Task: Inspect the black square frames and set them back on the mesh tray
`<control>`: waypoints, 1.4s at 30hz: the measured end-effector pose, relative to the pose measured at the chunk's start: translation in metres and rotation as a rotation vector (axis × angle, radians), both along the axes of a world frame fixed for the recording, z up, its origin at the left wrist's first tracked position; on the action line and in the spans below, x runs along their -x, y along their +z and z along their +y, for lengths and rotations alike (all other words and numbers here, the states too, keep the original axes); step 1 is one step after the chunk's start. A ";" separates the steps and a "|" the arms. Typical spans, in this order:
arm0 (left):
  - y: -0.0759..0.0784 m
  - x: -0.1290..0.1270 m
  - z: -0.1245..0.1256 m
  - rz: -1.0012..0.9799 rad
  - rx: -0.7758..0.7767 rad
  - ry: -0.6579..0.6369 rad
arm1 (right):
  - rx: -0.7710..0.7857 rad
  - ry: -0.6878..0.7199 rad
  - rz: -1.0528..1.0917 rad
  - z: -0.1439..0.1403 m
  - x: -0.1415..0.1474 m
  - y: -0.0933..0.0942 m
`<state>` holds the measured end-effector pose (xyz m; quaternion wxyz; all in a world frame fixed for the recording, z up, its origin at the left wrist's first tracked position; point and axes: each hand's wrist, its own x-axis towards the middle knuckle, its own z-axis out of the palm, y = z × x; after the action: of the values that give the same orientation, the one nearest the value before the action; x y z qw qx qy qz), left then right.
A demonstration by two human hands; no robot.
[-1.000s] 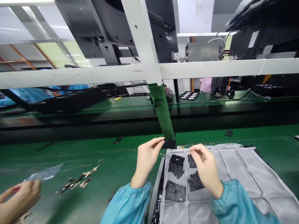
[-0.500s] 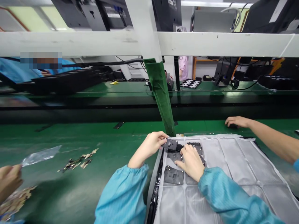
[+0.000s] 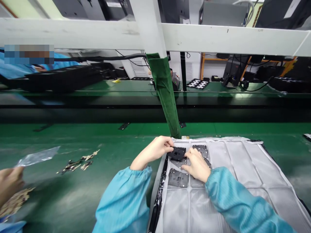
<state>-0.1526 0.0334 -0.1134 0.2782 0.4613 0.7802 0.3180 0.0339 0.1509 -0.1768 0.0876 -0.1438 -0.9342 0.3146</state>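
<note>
My left hand (image 3: pixel 161 147) pinches the left edge of a flat black square plate (image 3: pixel 178 153) with small cut-outs. At the plate's right edge are the fingertips of my right hand (image 3: pixel 198 165), also closed on it. Both hands are over the far left compartments of a tray (image 3: pixel 201 210) covered in translucent film. Similar dark plates lie in the tray: one plate (image 3: pixel 178 178) in front of the held one, another plate (image 3: pixel 200 150) behind my right hand, partly covered. Under the held plate, a further plate is mostly hidden.
At the left edge another person's hand (image 3: pixel 11 184) holds a clear plastic bag (image 3: pixel 39 157). Small metallic parts (image 3: pixel 73 165) lie in clusters on the green bench (image 3: pixel 109 194). A green-wrapped post (image 3: pixel 165 97) rises behind the tray. Dark strips (image 3: pixel 124 126) lie farther back.
The held plate now lies flatter, and the dark piece by my right fingers no longer shows separately. Another person's arm at the right has left the view. The camera view has shifted slightly.
</note>
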 end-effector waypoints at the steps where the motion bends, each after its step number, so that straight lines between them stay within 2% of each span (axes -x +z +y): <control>1: -0.001 0.001 -0.001 0.004 0.015 -0.009 | 0.006 0.000 0.004 0.000 0.000 -0.001; 8: -0.001 -0.006 0.003 -0.048 0.080 -0.128 | 0.043 0.015 0.047 0.001 0.000 -0.002; 20: 0.005 -0.006 0.001 -0.052 0.059 -0.138 | 0.133 0.018 0.160 0.007 0.001 -0.014; 25: 0.001 -0.005 0.001 -0.013 0.114 -0.167 | 0.165 0.033 0.194 0.005 0.000 -0.017; 29: -0.005 -0.005 0.004 0.020 0.153 -0.194 | 0.211 0.036 0.261 0.007 0.000 -0.010; 32: -0.006 -0.007 0.007 0.045 0.179 -0.211 | 0.266 -0.031 0.355 0.026 0.000 0.002; 36: -0.008 -0.012 0.010 0.054 0.240 -0.251 | 0.357 -0.231 0.476 0.068 -0.004 0.012; 39: -0.009 -0.014 0.012 0.078 0.262 -0.290 | 0.440 -0.351 0.509 0.092 -0.006 0.001; 42: -0.010 -0.016 0.014 0.108 0.267 -0.318 | 0.499 -0.415 0.521 0.102 -0.006 -0.017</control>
<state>-0.1366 0.0473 -0.1233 0.3414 0.5538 0.7466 0.1390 0.0397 0.2527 -0.1934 0.3449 -0.2613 -0.7271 0.5330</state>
